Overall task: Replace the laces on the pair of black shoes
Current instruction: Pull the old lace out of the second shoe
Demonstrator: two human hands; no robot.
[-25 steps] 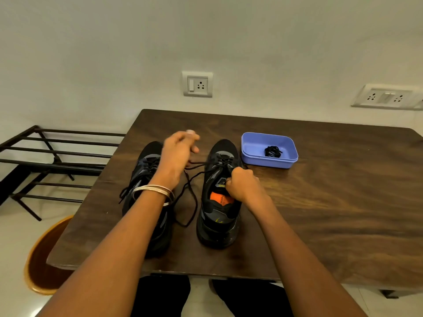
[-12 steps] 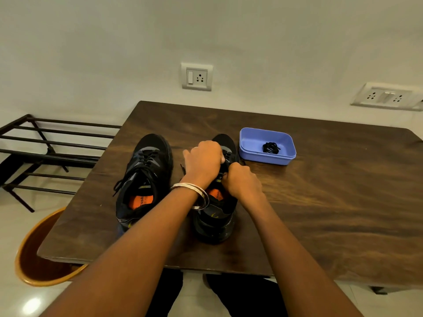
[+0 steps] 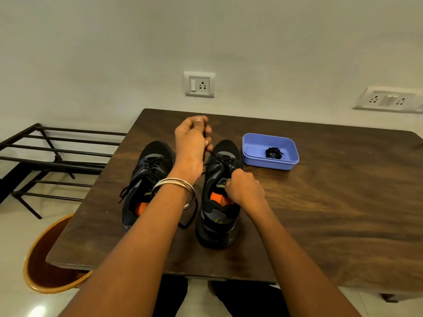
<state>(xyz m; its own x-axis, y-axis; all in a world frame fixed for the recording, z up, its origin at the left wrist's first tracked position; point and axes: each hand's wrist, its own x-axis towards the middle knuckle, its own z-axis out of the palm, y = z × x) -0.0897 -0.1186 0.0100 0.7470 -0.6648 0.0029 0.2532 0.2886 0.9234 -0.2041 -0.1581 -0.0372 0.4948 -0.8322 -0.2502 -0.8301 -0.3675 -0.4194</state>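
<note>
left hand [image 3: 191, 143] above dark wooden table [image 3: 332, 202]

A dark brown wooden table [image 3: 332, 202] stands against a plain white wall [image 3: 137, 42]. Above the table are two white wall sockets [image 3: 199, 84]. Left of it stand a black metal rack [image 3: 57, 156] and an orange round bin [image 3: 41, 266] on the shiny pale floor [image 3: 13, 236].

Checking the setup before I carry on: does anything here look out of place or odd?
Nothing stands out. Both black shoes sit upright on the table, and the spare lace lies coiled inside the blue tray.
</note>
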